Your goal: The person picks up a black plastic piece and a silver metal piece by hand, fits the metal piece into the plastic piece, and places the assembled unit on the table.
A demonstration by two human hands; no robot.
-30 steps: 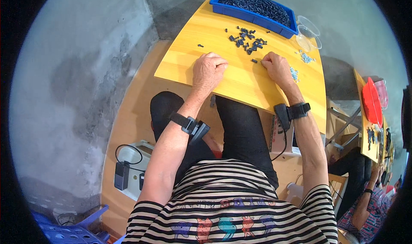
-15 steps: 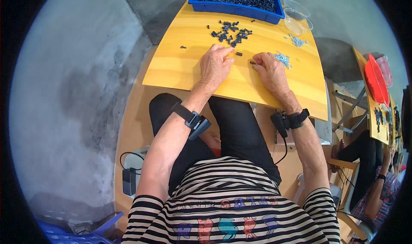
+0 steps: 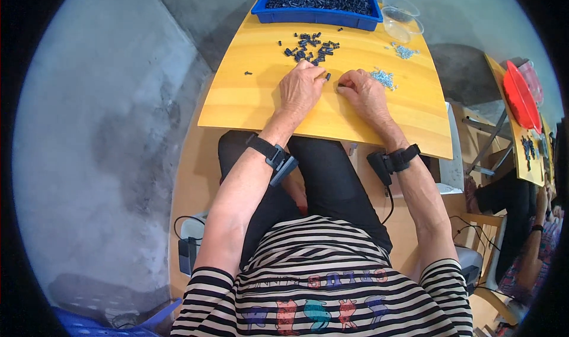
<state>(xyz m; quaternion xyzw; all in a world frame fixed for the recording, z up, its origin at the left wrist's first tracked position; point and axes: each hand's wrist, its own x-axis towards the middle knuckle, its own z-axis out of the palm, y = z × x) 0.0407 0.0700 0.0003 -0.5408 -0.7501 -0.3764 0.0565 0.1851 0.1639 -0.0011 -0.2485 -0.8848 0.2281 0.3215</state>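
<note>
My left hand (image 3: pixel 299 89) is closed on the yellow table, its thumb and forefinger at a small black cylindrical part (image 3: pixel 328 76), which looks pinched at their tips. Just to the right, my right hand (image 3: pixel 364 94) is also closed, pinching another small dark part (image 3: pixel 341 86) whose exact shape the fingers mostly hide. Beyond my left hand lies a loose pile of black parts (image 3: pixel 305 39). A small heap of silvery metal pieces (image 3: pixel 384 78), perhaps screws, lies beside my right hand.
At the far edge of the table (image 3: pixel 237 106) stands a blue tray (image 3: pixel 320 18) full of black parts. Clear plastic bowls (image 3: pixel 403 24) and a second silvery heap (image 3: pixel 405 51) are at its right. Another person's arm (image 3: pixel 533 248) and a red basin (image 3: pixel 521 94) show far right.
My right hand has moved a little left, nearer my left hand. The black part beside my left fingertips has turned from lying crosswise to pointing up and away.
</note>
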